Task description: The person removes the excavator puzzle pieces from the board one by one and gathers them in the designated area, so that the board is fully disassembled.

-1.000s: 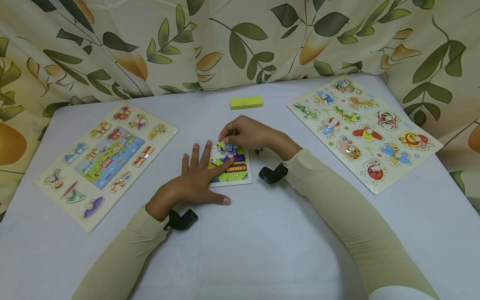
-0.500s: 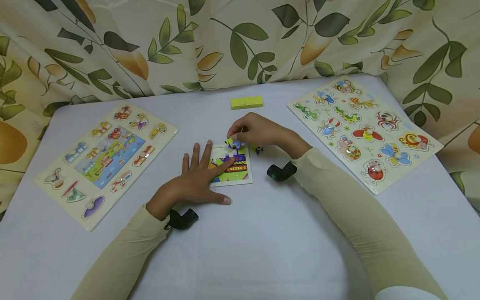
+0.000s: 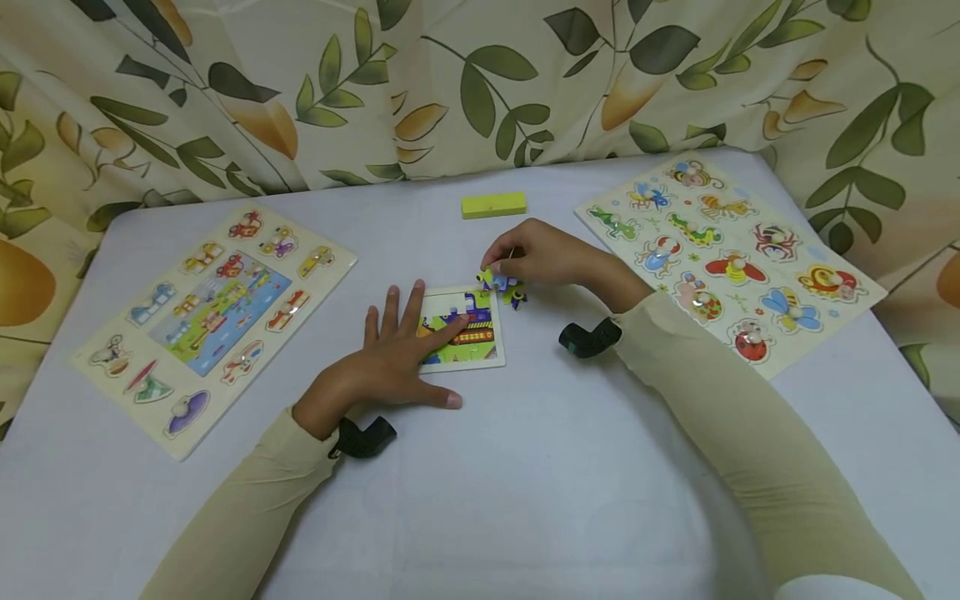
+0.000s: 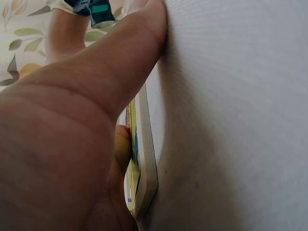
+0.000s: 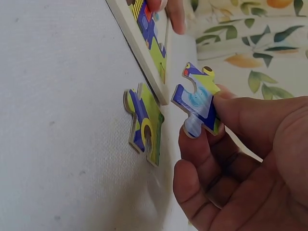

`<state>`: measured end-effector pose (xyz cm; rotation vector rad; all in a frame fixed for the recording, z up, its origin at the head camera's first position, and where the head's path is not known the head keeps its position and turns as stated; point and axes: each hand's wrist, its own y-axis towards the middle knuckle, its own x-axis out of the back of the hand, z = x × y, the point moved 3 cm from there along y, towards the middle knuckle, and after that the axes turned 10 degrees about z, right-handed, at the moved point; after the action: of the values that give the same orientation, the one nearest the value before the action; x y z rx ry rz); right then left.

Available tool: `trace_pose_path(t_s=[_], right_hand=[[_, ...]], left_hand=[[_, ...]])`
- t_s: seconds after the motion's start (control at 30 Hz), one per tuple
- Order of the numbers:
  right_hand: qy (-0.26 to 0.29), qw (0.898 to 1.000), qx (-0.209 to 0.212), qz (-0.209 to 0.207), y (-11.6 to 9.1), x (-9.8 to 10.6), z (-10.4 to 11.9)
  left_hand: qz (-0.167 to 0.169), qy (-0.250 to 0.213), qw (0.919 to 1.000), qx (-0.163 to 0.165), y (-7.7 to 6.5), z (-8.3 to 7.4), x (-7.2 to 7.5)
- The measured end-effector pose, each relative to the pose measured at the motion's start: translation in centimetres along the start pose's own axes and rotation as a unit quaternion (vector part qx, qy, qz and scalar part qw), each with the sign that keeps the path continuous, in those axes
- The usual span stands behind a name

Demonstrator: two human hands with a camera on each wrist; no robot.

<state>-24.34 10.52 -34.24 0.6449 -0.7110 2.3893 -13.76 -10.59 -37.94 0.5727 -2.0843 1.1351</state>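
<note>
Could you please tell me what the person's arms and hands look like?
The left hand and right hand are bare. The left sleeve and right sleeve are long, plain beige; white cloth shows above the right one. A black, bent left device and a matching right device sit at the wrists, the latter with a green patch.

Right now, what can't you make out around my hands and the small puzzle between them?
- Head view: part of the small puzzle, covered by the left hand.
- Left wrist view: most of the puzzle's picture, blocked by that hand.
- Right wrist view: the puzzle's far end, cut off by the top edge.
- Right wrist view: part of the held piece, behind the right hand's thumb.
</note>
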Motion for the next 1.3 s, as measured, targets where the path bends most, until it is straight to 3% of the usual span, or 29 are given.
trace_pose_path(t_s=[1.07,1.3], right_hand=[[-0.016,0.997,-0.062,0.05,-2.6,1.4,-2.5],[-0.022,0.997,-0.056,0.056,-3.3,1.7,-2.9]], left_hand=[[-0.011,0.001,0.9999,-0.005,0.2,0.0,-0.1],[-0.015,0.001,0.9999,-0.006,0.2,0.0,-0.1]])
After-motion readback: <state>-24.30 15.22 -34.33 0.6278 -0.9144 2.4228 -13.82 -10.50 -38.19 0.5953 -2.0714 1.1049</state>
